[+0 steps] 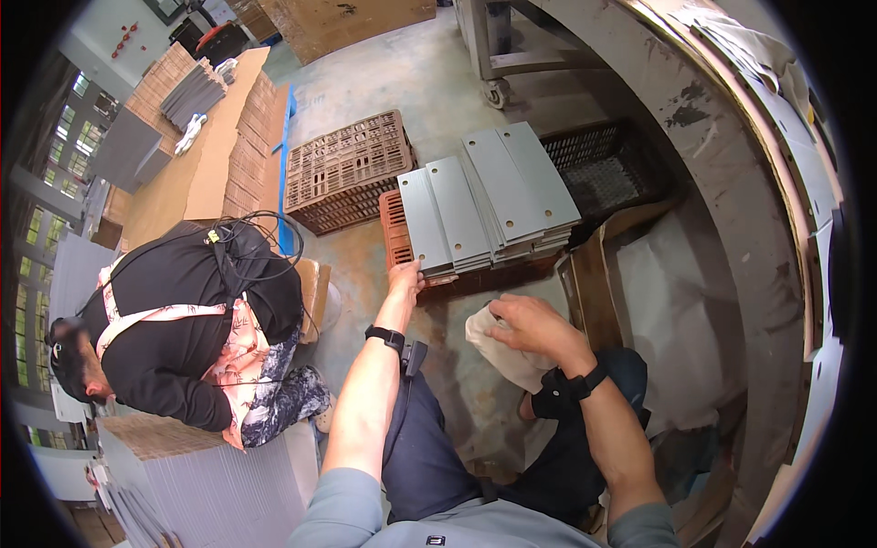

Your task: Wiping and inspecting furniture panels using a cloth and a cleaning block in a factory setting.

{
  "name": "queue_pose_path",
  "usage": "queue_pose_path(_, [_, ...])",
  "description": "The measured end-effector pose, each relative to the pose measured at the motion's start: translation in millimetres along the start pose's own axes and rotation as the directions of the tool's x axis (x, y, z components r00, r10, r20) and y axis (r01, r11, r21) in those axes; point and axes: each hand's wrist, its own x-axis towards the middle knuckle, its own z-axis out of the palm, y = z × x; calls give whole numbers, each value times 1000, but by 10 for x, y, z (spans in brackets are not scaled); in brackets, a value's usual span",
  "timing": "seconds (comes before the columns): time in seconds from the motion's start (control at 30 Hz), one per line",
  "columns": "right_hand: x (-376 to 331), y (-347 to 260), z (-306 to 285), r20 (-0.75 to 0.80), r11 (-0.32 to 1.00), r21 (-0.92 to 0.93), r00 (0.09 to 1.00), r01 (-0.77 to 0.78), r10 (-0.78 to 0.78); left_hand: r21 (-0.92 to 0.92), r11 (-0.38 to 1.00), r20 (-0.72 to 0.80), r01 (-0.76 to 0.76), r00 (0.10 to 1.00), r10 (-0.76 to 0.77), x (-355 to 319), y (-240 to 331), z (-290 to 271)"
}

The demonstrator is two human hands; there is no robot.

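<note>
A concrete floor (402, 82) spreads beyond the fingers of both hands. To the right of the right fingers a curved wall (731, 183) rises, with white sheets (681, 292) lying at its foot. Left of the left fingers a second person (183, 320) in a black top crouches, head down, beside a grey stack (210, 484) of sheets. Farther off on that side lies a long cardboard pile (210, 155).

Just above the left fingers sits a brown crate (343, 169), and past the plates to the right a black crate (603, 164). A red crate (397, 228) carries the grey plates (489, 196), metal strips with small holes, stacked in side-by-side piles that fan slightly. The stack lies directly in front of both hands, nearer the left.

The left hand (405, 279) reaches forward, its fingers (413, 268) fairly close together and touching the near lower corner of the leftmost pile; whether they grip a plate cannot be told. The right hand (534, 329) hovers below the plates, apart from them, its fingers (501, 315) curled around a white cloth (502, 352) that hangs down beneath them. Each wrist wears a black band (385, 336).
</note>
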Motion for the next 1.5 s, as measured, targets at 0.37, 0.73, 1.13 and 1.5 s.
queue_pose_path(0.37, [8, 15, 160, -447, 991, 131, 893, 1, 58, -61, 998, 218, -3, 976, 17, -954, 265, -562])
queue_pose_path(0.73, [120, -76, 700, -382, 930, 299, 867, -211, 320, -71, 997, 368, -35, 928, 59, -1587, -337, -696])
queue_pose_path(1.13, [-113, -208, 852, 159, 423, 860, 937, -286, 309, 80, 933, 509, -350, 820, 264, -2290, -354, -1105])
queue_pose_path(1.5, [-593, -757, 821, 149, 428, 891, 988, -154, 44, -492, 866, 661, -84, 611, 435, -2842, -101, -945])
